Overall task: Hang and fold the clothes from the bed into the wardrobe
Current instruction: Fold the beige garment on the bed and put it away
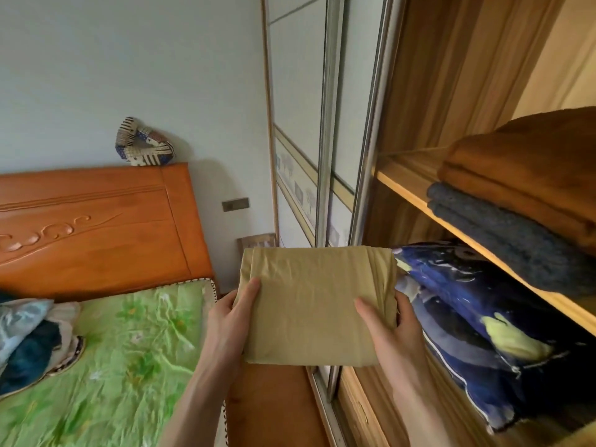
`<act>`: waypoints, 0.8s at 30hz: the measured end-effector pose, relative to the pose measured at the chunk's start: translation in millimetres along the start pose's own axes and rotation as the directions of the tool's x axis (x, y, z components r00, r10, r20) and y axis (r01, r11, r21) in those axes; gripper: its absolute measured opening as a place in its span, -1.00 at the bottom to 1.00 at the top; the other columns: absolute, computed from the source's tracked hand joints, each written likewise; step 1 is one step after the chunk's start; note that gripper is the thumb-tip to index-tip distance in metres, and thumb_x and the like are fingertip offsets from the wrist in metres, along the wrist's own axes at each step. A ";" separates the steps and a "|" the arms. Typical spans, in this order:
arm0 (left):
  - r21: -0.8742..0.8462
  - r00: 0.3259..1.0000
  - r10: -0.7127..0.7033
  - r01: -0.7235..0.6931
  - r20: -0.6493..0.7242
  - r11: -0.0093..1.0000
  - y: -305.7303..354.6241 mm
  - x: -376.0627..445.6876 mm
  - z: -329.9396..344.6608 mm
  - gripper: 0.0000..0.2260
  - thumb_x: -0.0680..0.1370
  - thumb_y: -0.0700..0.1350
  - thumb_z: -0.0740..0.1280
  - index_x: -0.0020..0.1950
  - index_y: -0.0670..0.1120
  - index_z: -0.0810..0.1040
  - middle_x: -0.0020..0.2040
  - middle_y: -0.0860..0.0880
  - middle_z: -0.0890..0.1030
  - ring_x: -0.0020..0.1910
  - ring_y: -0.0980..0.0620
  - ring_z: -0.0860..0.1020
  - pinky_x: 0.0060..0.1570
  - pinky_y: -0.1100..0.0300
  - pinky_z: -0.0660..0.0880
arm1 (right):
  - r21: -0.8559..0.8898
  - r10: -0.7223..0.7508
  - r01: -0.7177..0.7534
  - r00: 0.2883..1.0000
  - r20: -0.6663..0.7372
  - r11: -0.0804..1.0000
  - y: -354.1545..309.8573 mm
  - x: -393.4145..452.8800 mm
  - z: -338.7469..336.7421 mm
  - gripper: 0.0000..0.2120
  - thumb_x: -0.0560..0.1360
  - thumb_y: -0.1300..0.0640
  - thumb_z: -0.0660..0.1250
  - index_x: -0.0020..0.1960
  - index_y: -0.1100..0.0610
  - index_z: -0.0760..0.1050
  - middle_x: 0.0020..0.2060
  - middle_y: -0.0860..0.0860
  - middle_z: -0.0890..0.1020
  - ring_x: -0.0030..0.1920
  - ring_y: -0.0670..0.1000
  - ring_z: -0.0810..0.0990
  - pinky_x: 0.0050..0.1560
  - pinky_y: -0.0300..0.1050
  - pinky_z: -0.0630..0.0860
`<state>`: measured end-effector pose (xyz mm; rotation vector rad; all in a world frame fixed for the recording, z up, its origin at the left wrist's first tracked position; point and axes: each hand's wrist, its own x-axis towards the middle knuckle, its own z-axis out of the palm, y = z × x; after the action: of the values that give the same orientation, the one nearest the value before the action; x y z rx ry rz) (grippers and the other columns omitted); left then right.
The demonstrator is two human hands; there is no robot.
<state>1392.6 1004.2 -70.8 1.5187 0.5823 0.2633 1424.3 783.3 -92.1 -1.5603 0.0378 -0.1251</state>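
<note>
— Two hands on it?

— Both. My left hand (237,312) grips the left edge of the folded khaki cloth (314,304), thumb on top; my right hand (388,330) grips the right edge the same way, fingers curled underneath.

— Where is the cloth?

— In the air in front of me, flat, between the bed (122,359) and the open wardrobe (451,101), touching neither.

— What's in the wardrobe?

— On the upper shelf (477,246), a brown blanket (532,169) lies on a dark grey one (509,237). Below sits a navy printed bundle (477,321), bedding I think, though only part of it shows.

— And the bed?

— A green cover, with a pile of blue and white clothes (29,337) at its left edge. A patchwork cushion (145,145) sits on the wooden headboard (96,227).
</note>
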 end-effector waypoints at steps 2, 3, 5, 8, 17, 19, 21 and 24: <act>0.057 0.997 0.002 -0.006 0.079 0.998 3.6 28.1 3.6 -0.61 0.56 0.31 0.41 -0.10 0.00 0.75 -0.10 0.03 0.77 0.00 -0.06 0.73 0.20 -0.19 0.61 | -0.029 -0.001 -0.001 0.998 -0.063 1.000 -3.8 6.2 4.9 -0.31 0.36 -0.25 0.57 0.42 -0.13 0.44 0.21 -0.25 0.57 0.13 -0.30 0.51 0.01 -0.34 0.40; 0.074 0.992 0.001 -0.011 0.124 0.997 6.6 42.1 6.2 -0.60 0.54 0.34 0.40 -0.10 0.03 0.76 -0.07 0.03 0.77 0.02 -0.04 0.73 0.22 -0.19 0.61 | -0.033 0.004 -0.008 0.995 -0.095 0.999 -6.0 10.9 8.0 -0.31 0.35 -0.23 0.55 0.41 -0.12 0.44 0.19 -0.24 0.57 0.10 -0.32 0.50 -0.02 -0.34 0.39; 0.080 0.982 0.003 -0.018 0.188 0.997 15.6 66.7 12.2 -0.62 0.56 0.33 0.38 -0.03 0.04 0.74 -0.03 0.02 0.77 0.03 -0.01 0.72 0.19 -0.09 0.62 | -0.024 0.027 -0.030 0.991 -0.133 0.999 -13.5 19.9 16.0 -0.48 0.46 -0.12 0.56 0.33 -0.16 0.41 0.10 -0.29 0.53 0.01 -0.32 0.48 -0.09 -0.33 0.36; 0.054 0.965 0.019 -0.034 0.261 0.998 36.1 99.9 18.7 -0.68 0.57 0.28 0.37 0.04 0.06 0.70 -0.01 0.03 0.75 0.03 0.02 0.70 0.08 0.08 0.59 | -0.023 0.049 -0.054 0.984 -0.174 0.998 -31.8 35.7 31.4 -0.70 0.52 -0.06 0.47 0.14 -0.23 0.41 0.06 -0.28 0.53 0.01 -0.25 0.51 -0.10 -0.23 0.40; -0.065 0.773 0.156 -0.147 0.615 0.987 124.3 168.6 20.5 -0.66 0.52 0.24 0.38 0.29 0.27 0.52 0.09 0.15 0.72 -0.07 0.23 0.70 0.01 0.13 0.54 | 0.047 0.023 -0.008 0.947 -0.321 0.999 -106.2 64.6 67.1 -0.46 0.27 -0.26 0.52 0.21 -0.33 0.47 0.06 -0.20 0.69 0.09 -0.07 0.69 0.22 0.08 0.60; -0.081 0.725 0.156 -0.138 0.671 0.987 144.0 174.4 30.2 -0.74 0.52 0.20 0.38 0.20 0.30 0.53 -0.01 0.25 0.73 -0.09 0.25 0.70 0.00 0.11 0.53 | 0.040 0.001 0.016 0.925 -0.381 0.999 -125.9 64.6 65.7 -0.28 0.13 -0.31 0.51 0.28 -0.29 0.48 0.05 -0.22 0.71 0.07 -0.09 0.70 0.20 0.04 0.60; -0.091 0.681 0.165 -0.143 0.713 0.985 163.4 175.7 40.0 -0.72 0.52 0.19 0.39 0.23 0.27 0.57 0.00 0.24 0.74 -0.05 0.22 0.71 0.06 0.07 0.54 | 0.032 -0.027 0.044 0.913 -0.406 0.999 -149.3 61.0 63.2 -0.30 0.16 -0.27 0.50 0.30 -0.24 0.49 0.01 -0.22 0.73 0.00 -0.13 0.72 0.12 -0.03 0.59; -0.131 0.630 0.189 -0.139 0.753 0.982 189.8 171.9 59.7 -0.65 0.53 0.17 0.43 0.31 0.21 0.60 0.08 0.18 0.75 0.02 0.17 0.72 0.11 0.08 0.55 | -0.007 -0.081 0.087 0.895 -0.440 0.996 -183.9 53.9 52.2 -0.40 0.26 -0.19 0.49 0.29 -0.19 0.52 -0.02 -0.23 0.73 -0.03 -0.18 0.72 0.14 -0.02 0.59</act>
<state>1603.5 1051.6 79.0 1.4587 -0.2567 -0.2395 1472.9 828.5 95.0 -1.4940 0.3259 -0.5464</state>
